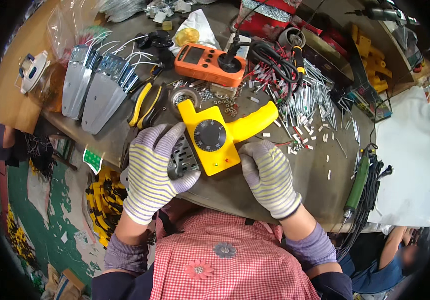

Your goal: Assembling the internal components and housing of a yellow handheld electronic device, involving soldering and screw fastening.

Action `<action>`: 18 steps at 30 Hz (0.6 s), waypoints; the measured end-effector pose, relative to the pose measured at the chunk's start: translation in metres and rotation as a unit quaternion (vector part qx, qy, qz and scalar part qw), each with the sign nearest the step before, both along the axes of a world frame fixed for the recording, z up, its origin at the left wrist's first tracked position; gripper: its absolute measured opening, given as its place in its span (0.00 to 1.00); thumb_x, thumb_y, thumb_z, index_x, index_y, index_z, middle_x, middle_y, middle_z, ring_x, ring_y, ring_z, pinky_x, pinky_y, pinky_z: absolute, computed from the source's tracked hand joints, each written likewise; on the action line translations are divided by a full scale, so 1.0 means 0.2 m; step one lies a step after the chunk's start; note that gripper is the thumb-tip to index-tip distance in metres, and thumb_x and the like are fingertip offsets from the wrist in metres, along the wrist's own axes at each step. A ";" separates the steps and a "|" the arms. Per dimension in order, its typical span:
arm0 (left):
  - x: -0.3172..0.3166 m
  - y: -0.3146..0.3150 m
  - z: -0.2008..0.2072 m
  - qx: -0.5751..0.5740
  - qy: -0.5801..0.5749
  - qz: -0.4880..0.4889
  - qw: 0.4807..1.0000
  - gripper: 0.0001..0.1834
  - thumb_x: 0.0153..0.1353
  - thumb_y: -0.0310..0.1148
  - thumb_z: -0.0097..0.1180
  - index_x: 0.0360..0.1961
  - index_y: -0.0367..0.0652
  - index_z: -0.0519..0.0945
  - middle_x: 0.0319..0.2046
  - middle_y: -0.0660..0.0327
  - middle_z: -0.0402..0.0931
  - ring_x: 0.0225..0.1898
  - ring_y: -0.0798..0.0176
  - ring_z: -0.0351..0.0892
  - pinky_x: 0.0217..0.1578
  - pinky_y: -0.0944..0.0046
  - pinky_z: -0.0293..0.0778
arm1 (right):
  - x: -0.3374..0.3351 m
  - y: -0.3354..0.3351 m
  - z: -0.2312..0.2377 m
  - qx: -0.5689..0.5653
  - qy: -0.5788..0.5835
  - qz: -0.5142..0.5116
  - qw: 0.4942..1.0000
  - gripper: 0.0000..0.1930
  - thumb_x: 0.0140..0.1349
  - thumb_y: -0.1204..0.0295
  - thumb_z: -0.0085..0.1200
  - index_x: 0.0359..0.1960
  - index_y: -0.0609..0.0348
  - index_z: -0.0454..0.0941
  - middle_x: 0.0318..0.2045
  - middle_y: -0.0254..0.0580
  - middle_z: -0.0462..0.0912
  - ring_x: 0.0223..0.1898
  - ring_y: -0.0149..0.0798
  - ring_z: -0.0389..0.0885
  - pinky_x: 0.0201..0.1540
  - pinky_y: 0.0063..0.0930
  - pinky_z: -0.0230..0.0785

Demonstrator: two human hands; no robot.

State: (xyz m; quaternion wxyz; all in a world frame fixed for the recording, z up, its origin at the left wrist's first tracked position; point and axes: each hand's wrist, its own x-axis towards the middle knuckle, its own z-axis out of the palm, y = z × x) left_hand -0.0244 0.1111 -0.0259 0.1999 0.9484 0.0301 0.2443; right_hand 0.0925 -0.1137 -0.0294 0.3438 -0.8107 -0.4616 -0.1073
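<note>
A yellow plastic tool housing (220,142) with a round black dial, a side handle and small green and red lamps lies before me at the bench's near edge. My left hand (154,167), in a striped glove, is closed around a grey perforated metal part (182,157) against the housing's left side. My right hand (270,177), gloved alike, is curled closed beside the housing's lower right corner. Whatever its fingertips may hold is hidden. Beyond the housing are an orange meter (210,65) with a black plug in it and yellow-handled pliers (144,106).
Grey metal plates with white wires (106,95) stand at the left. Long screws (312,97) and small white connectors are scattered at the right. A green electric screwdriver (357,185) hangs near the right edge. Yellow housings (372,60) fill a box. Another person (380,260) is at lower right.
</note>
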 end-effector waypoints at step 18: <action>-0.22 -0.01 0.19 -0.006 0.067 0.014 0.998 0.56 0.35 0.49 0.75 0.69 0.41 0.65 0.53 0.51 0.72 0.54 0.45 0.72 0.57 0.44 0.64 | 0.57 0.39 0.68 0.004 -0.238 0.040 0.970 0.14 0.60 0.71 0.60 0.47 0.51 0.85 0.37 0.41 0.87 0.37 0.44 0.85 0.42 0.38 0.77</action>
